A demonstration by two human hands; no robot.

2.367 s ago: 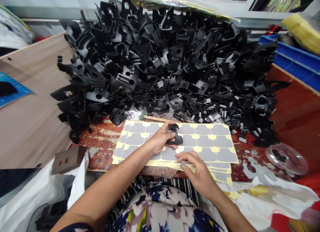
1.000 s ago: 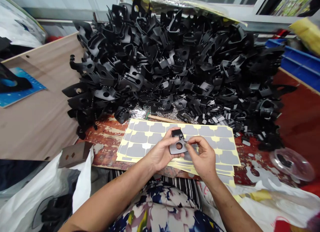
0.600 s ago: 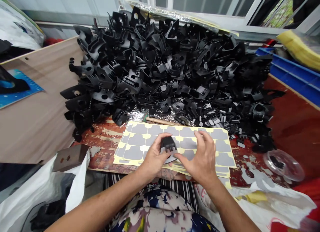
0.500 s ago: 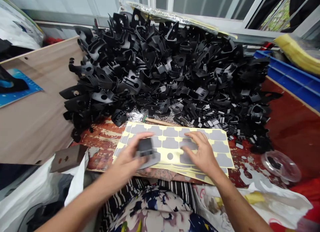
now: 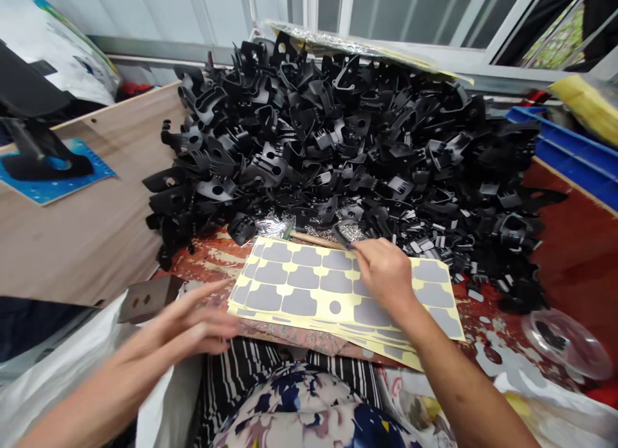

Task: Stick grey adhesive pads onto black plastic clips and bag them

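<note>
Yellow sheets with grey shaped pads (image 5: 335, 280) lie stacked on the worn red table in front of me. My left hand (image 5: 197, 326), slightly blurred, is off their left edge with its fingers spread and nothing in it. Over the right half of the sheets, my right hand (image 5: 383, 271) has its fingers pinched at the near end of a small black part (image 5: 344, 237). Behind the sheets lie a wooden-handled tool (image 5: 316, 240) and small shiny metal pins (image 5: 274, 225).
A large heap of black plastic parts (image 5: 309, 139) fills the table's back. A brown block (image 5: 149, 298) sits at the left, a clear round container (image 5: 566, 344) at the right, and a blue crate (image 5: 574, 155) at the back right.
The dark block has left my left hand, which has moved left and opened. My right hand has moved forward to the sheets' back edge and closed on a black part.
</note>
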